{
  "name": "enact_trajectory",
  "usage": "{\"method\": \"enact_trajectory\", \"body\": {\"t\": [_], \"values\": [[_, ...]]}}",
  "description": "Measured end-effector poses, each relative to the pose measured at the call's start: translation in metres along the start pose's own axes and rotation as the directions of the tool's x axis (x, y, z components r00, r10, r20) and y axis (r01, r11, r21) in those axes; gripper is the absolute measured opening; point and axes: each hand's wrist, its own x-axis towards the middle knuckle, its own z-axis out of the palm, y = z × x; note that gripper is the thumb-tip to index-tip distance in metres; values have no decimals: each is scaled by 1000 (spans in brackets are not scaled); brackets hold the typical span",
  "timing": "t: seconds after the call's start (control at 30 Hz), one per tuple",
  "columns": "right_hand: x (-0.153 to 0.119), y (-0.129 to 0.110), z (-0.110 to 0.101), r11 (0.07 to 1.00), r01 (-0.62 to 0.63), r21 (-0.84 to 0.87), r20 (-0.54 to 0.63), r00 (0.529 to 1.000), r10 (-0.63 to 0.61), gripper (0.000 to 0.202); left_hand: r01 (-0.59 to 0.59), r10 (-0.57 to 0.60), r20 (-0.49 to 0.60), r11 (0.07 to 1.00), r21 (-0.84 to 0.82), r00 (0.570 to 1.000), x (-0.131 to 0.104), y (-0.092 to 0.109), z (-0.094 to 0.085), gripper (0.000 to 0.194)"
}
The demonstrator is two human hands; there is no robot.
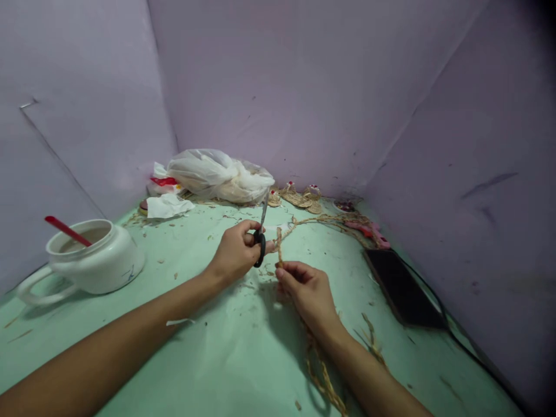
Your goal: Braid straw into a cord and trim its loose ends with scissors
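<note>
My left hand (237, 250) is closed around a pair of scissors (261, 238) with black handles, the metal blades pointing up and away from me. Between the thumb and fingers of my right hand (309, 288) is pinched a braided straw cord (279, 246), its upper part standing up beside the scissors handle. One stretch of the cord runs off toward the back right. More braided strands (322, 373) hang or lie below my right wrist. The scissors' handle and the cord are close together; whether they touch I cannot tell.
A white mug (99, 269) with a red stick stands at left. At the back lie a filled plastic bag (217, 174), white paper (168, 206) and small woven straw hats (296, 197). A dark phone (403, 288) and a cable (460, 339) lie along the right wall.
</note>
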Motion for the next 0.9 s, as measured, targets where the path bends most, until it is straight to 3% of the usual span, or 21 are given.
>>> {"method": "enact_trajectory", "body": {"t": [0.07, 0.13, 0.27, 0.37, 0.6, 0.9], "values": [[10, -3, -8, 992, -68, 104, -87, 993, 77, 23, -171, 146, 105, 936, 306, 984, 1, -4, -11, 33], [17, -6, -15, 977, -89, 193, -116, 987, 113, 23, -321, 252, 200, 778, 540, 947, 0, -8, -18, 32], [21, -9, -20, 945, -105, 311, -68, 989, 132, 24, -545, 349, 419, 506, 669, 838, -5, -17, -22, 38], [20, -10, -18, 933, -103, 345, -20, 993, 117, 24, -601, 367, 481, 380, 703, 796, -7, -25, -18, 47], [20, -5, -18, 932, -146, 332, 33, 989, 143, 28, -599, 342, 510, 241, 764, 789, -6, -34, -15, 46], [17, -13, -18, 932, -165, 323, 98, 985, 140, 24, -602, 328, 524, 209, 771, 786, -6, -35, -14, 48]]}}
